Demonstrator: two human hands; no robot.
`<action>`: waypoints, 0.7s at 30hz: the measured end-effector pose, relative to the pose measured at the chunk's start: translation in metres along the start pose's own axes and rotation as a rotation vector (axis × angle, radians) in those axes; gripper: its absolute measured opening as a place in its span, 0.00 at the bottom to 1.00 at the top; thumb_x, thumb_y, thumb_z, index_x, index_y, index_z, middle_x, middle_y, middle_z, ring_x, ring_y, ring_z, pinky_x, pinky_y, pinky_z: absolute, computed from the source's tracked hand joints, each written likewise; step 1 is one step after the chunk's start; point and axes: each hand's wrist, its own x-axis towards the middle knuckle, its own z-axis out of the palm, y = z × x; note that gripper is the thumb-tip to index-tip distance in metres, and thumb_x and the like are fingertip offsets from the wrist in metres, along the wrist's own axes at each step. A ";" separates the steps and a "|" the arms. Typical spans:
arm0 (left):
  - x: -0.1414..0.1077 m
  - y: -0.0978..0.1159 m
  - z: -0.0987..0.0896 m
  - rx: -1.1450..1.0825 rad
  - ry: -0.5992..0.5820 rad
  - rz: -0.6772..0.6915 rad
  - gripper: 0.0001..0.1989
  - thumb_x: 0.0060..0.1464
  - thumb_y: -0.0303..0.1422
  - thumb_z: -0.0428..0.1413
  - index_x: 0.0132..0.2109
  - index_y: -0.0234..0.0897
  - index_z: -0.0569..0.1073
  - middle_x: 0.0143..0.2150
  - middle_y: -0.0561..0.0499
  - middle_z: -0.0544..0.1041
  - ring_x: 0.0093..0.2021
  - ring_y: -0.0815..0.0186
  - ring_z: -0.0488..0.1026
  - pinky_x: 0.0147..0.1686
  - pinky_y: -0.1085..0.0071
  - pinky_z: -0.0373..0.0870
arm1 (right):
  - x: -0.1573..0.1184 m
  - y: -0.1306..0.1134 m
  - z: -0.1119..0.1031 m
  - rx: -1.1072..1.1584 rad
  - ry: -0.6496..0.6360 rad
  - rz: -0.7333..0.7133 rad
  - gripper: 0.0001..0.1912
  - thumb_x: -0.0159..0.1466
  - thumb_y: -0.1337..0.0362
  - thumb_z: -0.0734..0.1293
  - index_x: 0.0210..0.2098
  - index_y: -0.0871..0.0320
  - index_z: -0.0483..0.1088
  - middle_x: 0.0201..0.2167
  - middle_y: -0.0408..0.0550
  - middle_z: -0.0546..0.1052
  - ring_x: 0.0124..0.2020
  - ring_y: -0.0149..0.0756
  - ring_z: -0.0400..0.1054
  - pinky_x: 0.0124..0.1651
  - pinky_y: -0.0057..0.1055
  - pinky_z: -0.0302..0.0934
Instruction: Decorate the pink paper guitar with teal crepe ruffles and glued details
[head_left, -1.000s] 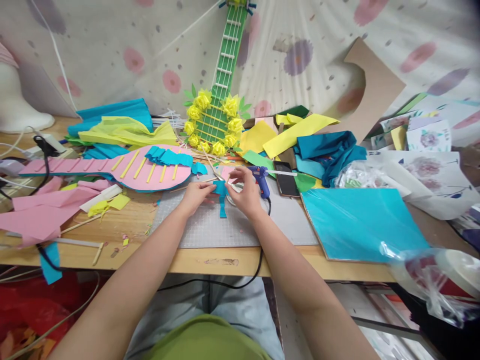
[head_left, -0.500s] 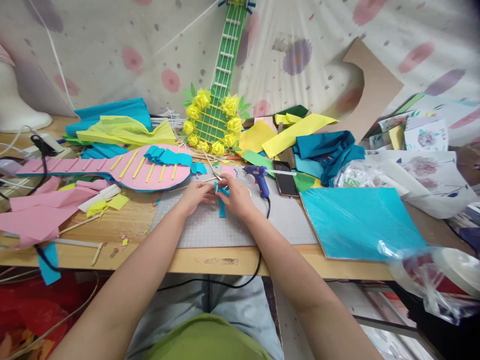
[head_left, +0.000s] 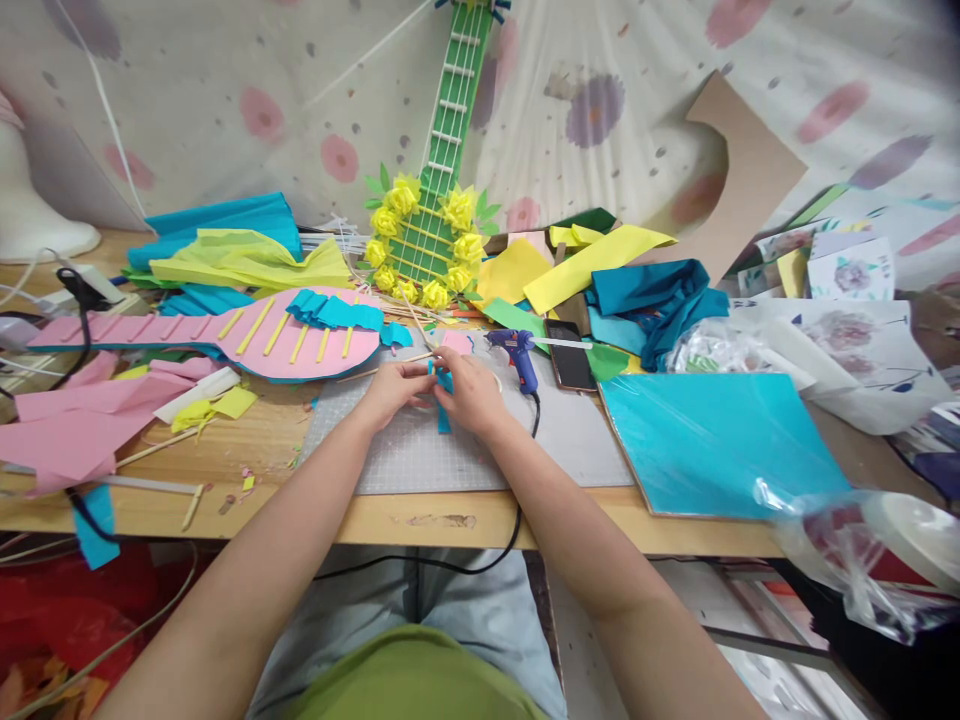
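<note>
Pinched a blue paper strip in the grip between left hand and right hand, about equally near (upper end partly hidden by fingers). Ran its long axis toward six o'clock, above the grey mat on the worktop. Had glue gun at two o'clock, pink guitar-shaped piece at ten, flowered sheet at twelve.
</note>
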 end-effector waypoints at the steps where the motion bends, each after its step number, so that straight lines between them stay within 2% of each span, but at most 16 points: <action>1: 0.000 0.000 0.001 -0.002 0.003 0.005 0.22 0.32 0.38 0.64 0.37 0.31 0.75 0.33 0.45 0.77 0.30 0.64 0.74 0.24 0.72 0.72 | 0.000 0.000 0.001 -0.001 -0.001 -0.003 0.25 0.54 0.70 0.61 0.51 0.55 0.57 0.43 0.53 0.72 0.46 0.47 0.64 0.46 0.44 0.58; 7: -0.002 0.003 0.004 -0.048 0.061 -0.029 0.20 0.33 0.38 0.63 0.35 0.30 0.74 0.30 0.46 0.77 0.28 0.65 0.74 0.26 0.69 0.72 | 0.002 0.003 0.006 -0.047 0.006 -0.049 0.24 0.55 0.69 0.60 0.52 0.58 0.57 0.44 0.54 0.71 0.45 0.45 0.63 0.48 0.43 0.58; 10: -0.001 0.003 0.005 -0.071 0.049 -0.024 0.19 0.32 0.37 0.64 0.34 0.30 0.74 0.28 0.48 0.76 0.26 0.66 0.73 0.27 0.68 0.72 | 0.003 0.002 0.008 -0.082 0.003 -0.060 0.25 0.54 0.70 0.59 0.52 0.60 0.57 0.45 0.54 0.71 0.45 0.44 0.63 0.48 0.41 0.57; 15: -0.001 0.003 0.008 -0.055 0.108 -0.020 0.18 0.30 0.36 0.65 0.30 0.29 0.73 0.24 0.50 0.75 0.25 0.67 0.72 0.28 0.68 0.72 | 0.003 -0.002 0.005 -0.089 -0.033 -0.054 0.26 0.53 0.69 0.60 0.53 0.60 0.57 0.45 0.56 0.70 0.46 0.47 0.60 0.48 0.45 0.56; 18: -0.001 0.003 0.009 0.009 0.125 -0.022 0.16 0.31 0.35 0.64 0.31 0.30 0.74 0.25 0.50 0.75 0.26 0.66 0.73 0.28 0.68 0.72 | 0.002 -0.001 0.001 -0.030 0.007 -0.050 0.28 0.51 0.68 0.62 0.52 0.59 0.58 0.47 0.55 0.68 0.50 0.47 0.58 0.51 0.46 0.53; 21: -0.001 0.002 0.008 0.083 0.072 -0.009 0.17 0.33 0.36 0.63 0.34 0.31 0.76 0.27 0.49 0.77 0.29 0.64 0.74 0.26 0.70 0.72 | 0.001 0.005 -0.001 0.150 0.100 0.049 0.27 0.51 0.68 0.62 0.51 0.57 0.57 0.47 0.52 0.69 0.49 0.42 0.61 0.52 0.43 0.55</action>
